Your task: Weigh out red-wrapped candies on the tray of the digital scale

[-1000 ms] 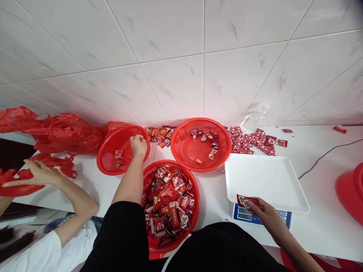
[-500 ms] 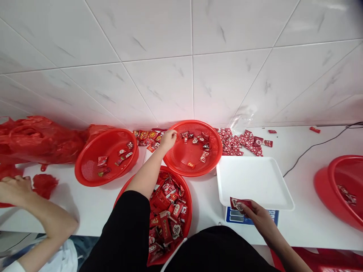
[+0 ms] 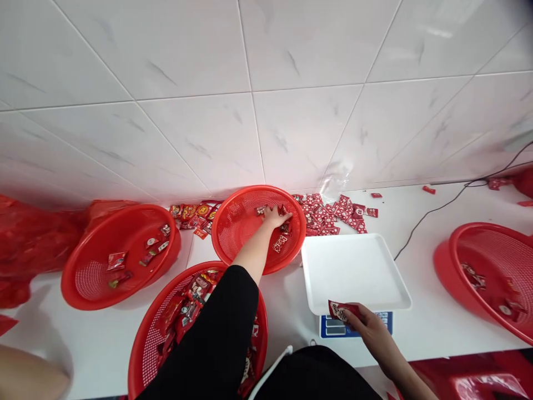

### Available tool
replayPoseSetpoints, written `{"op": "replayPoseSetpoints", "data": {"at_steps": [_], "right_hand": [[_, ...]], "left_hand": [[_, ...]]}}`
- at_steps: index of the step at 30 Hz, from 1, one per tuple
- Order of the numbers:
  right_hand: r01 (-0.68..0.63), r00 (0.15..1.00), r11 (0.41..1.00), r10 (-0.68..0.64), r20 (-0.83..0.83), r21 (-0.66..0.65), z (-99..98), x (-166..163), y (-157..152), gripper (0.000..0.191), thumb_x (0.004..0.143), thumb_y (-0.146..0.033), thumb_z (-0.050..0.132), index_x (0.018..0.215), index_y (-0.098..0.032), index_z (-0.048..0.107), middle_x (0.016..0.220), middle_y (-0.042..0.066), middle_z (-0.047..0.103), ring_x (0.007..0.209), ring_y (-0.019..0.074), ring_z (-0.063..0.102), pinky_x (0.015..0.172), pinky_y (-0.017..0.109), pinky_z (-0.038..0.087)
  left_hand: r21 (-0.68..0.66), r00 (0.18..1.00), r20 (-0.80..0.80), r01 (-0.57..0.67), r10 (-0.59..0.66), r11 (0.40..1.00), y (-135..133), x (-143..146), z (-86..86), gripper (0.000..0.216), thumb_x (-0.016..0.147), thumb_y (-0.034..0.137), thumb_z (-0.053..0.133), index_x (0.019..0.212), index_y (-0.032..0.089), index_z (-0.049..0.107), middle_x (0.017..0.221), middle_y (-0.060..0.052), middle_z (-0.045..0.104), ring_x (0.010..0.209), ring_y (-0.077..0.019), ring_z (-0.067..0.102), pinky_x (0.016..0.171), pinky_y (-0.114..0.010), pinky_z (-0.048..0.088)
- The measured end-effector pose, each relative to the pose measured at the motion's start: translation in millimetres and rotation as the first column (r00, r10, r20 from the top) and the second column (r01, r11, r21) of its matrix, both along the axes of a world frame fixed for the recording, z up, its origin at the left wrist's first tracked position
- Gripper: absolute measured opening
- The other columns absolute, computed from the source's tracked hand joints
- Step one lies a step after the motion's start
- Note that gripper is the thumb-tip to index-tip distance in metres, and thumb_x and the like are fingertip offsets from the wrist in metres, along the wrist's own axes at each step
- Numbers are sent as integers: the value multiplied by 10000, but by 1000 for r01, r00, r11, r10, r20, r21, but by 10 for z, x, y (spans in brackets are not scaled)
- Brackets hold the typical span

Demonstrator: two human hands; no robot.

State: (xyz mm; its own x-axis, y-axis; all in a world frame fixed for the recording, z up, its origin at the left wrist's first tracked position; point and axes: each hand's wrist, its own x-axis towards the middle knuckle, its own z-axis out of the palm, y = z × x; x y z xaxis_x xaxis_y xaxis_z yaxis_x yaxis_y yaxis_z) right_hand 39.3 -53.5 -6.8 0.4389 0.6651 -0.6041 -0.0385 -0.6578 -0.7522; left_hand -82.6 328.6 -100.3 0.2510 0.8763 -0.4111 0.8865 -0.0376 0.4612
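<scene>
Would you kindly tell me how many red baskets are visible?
4: the left basket; the back basket, under the left hand; the front basket, partly behind the sleeve; the right basket, past the scale. More may be hidden.

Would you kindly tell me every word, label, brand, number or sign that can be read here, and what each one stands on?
No text can be read with certainty.
Red packet in the right hand: pale lettering, too small and blurred.
Scale: nothing legible on its blue panel.
Packets by the wall: printed marks, too small.
Wrappers in the left basket: too small and blurred.
</scene>
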Motion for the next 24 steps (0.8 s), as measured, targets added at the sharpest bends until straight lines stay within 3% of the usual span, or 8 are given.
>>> {"op": "replayPoseSetpoints", "data": {"at_steps": [3, 7, 11, 14, 19, 24], "right_hand": [[-12, 1000, 1000, 12, -9, -18, 8, 23, 15, 366, 689, -579, 556, 831, -272, 696, 753, 8, 720, 774, 274, 637, 701, 376, 477], [-50, 999, 999, 49, -20, -6, 29, 35, 48, 275, 715, -530, 557, 800, -305, 691, 715, -31, 706, 758, 252, 635, 672, 348, 463], [-71, 997, 997, 72, -10, 27, 89, 56, 39, 348, 718, -558, 555, 832, -257, 685, 725, -2, 703, 743, 248, 629, 655, 333, 456], [-76, 997, 995, 78, -25, 58, 170, 118, -7, 360, 731, -552, 560, 854, -238, 686, 768, 16, 715, 770, 246, 635, 678, 322, 460], [-120, 989, 987, 128, -71, 109, 228, 229, -113, 339, 738, -514, 586, 892, -231, 687, 854, 25, 729, 850, 254, 648, 738, 323, 475], [-81, 996, 990, 84, -26, 113, 145, 246, -208, 389, 721, -540, 575, 895, -206, 671, 828, 35, 728, 836, 262, 646, 755, 358, 475]], "left_hand": [[-1, 992, -7, 126, -126, 992, -206, 115, -6, 862, 653, 692, 603, 1376, 286, 369, 1494, -166, 218, 1365, -392, 207, 1050, -497, 234], [64, 982, -94, 173, -166, 983, -428, 75, 22, 683, 682, 491, 686, 1299, 310, 456, 1463, -140, 271, 1300, -388, 316, 1010, -494, 288], [92, 993, -4, 121, -121, 988, -526, -13, 37, 438, 710, 288, 674, 1135, 248, 578, 1261, -161, 502, 1140, -347, 486, 897, -446, 385], [72, 994, 90, 57, -63, 996, -538, -69, 89, 242, 755, 235, 615, 992, 187, 617, 993, -123, 633, 894, -246, 595, 766, -338, 432], [-24, 920, 348, -184, 181, 983, -597, -192, 395, 166, 742, 178, 571, 906, 186, 593, 646, 4, 581, 543, -118, 523, 542, -229, 383], [-115, 796, 559, -203, 232, 972, -889, -185, 841, 206, 703, 200, 609, 906, 215, 574, 615, 37, 553, 495, -101, 502, 502, -207, 379]]}}
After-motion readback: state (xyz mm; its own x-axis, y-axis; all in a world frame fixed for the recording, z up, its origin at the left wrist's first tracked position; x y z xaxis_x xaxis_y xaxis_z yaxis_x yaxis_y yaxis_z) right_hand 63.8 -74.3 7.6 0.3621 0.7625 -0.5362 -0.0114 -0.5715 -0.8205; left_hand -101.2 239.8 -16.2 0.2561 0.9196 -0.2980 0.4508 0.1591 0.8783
